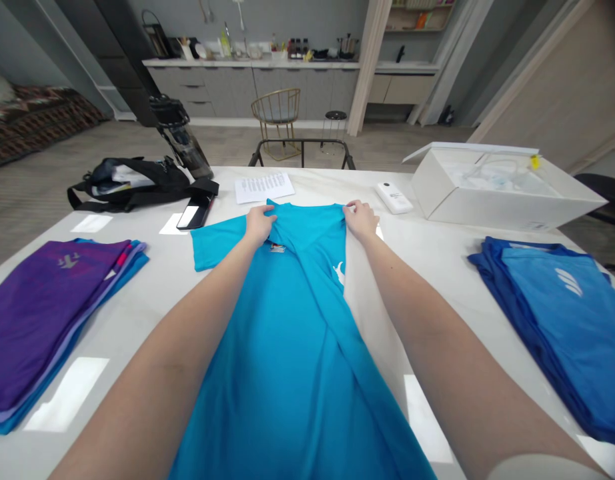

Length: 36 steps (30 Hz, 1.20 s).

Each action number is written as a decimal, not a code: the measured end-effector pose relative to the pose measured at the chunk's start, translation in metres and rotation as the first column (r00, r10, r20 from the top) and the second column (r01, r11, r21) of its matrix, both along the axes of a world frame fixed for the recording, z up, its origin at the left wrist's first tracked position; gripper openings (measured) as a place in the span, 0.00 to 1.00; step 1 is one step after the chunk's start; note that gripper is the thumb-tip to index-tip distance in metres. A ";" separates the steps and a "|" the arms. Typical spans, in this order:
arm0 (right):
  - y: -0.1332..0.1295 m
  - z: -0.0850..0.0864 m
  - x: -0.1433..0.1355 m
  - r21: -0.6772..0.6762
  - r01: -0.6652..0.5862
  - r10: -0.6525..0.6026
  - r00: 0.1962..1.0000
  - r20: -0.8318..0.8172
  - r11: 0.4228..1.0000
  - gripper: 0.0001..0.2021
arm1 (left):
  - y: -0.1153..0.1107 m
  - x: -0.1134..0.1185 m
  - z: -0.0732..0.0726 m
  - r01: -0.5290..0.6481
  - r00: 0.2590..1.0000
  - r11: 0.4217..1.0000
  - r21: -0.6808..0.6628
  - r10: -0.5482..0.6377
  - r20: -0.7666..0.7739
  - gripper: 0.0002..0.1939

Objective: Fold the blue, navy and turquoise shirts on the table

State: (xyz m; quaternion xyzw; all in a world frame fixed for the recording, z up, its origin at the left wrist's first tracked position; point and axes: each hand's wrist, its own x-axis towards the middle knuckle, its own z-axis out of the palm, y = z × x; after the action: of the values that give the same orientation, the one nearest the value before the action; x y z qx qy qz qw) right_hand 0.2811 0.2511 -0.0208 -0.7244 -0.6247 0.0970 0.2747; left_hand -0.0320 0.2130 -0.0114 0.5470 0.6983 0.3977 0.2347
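Note:
A turquoise T-shirt (277, 333) lies spread on the white table in front of me, its collar end away from me. Its right side is folded over toward the middle, with a small white logo showing near that edge. My left hand (260, 225) pinches the cloth by the collar. At the far right corner of the fold, my right hand (361, 219) grips the fabric between thumb and fingers. The left sleeve (218, 241) sticks out flat to the side. The near end of the shirt runs out of view.
Folded purple and blue shirts (47, 307) lie at left, folded blue shirts (567, 307) at right. Behind are a black bag (137, 183), a phone (200, 208), a printed sheet (264, 187), a small white box (393, 198) and an open white carton (492, 203). A tumbler (180, 137) stands back left.

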 end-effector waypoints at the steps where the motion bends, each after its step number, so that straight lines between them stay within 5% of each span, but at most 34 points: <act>1: 0.000 0.000 0.000 0.010 0.007 -0.007 1.000 -0.010 1.000 0.19 | -0.002 -0.001 0.002 0.015 0.999 1.000 -0.011 -0.016 -0.042 0.24; 7: -0.002 0.001 0.002 0.029 -0.002 0.004 0.996 -0.087 1.000 0.21 | -0.049 0.015 0.022 0.142 0.898 0.975 0.171 -0.055 -0.436 0.24; 11: -0.013 0.003 0.003 0.080 -0.141 0.147 0.986 -0.079 0.987 0.18 | -0.093 0.038 0.029 0.437 0.739 0.900 -0.016 -0.369 -0.564 0.23; 16: -0.044 0.006 -0.002 0.055 -0.341 0.346 0.932 -0.113 0.938 0.17 | -0.131 0.053 0.027 0.569 0.587 0.807 -0.156 -0.532 -0.610 0.20; 25: -0.178 0.015 0.004 -0.004 -0.585 0.582 0.807 -0.097 0.811 0.10 | -0.193 0.081 0.030 0.779 0.374 0.616 -0.118 -0.607 -0.701 0.22; 36: -0.322 0.032 0.017 -0.098 -0.573 0.574 0.818 -0.020 0.813 0.10 | -0.274 0.101 0.037 0.762 0.351 0.640 -0.100 -0.537 -0.767 0.15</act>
State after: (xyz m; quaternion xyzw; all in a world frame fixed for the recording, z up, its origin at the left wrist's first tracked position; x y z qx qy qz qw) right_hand 0.2982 -0.0705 0.0112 -0.5157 -0.8098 0.2025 0.1930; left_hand 0.0689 -0.0608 0.0258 0.9166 0.3861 0.1035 -0.0089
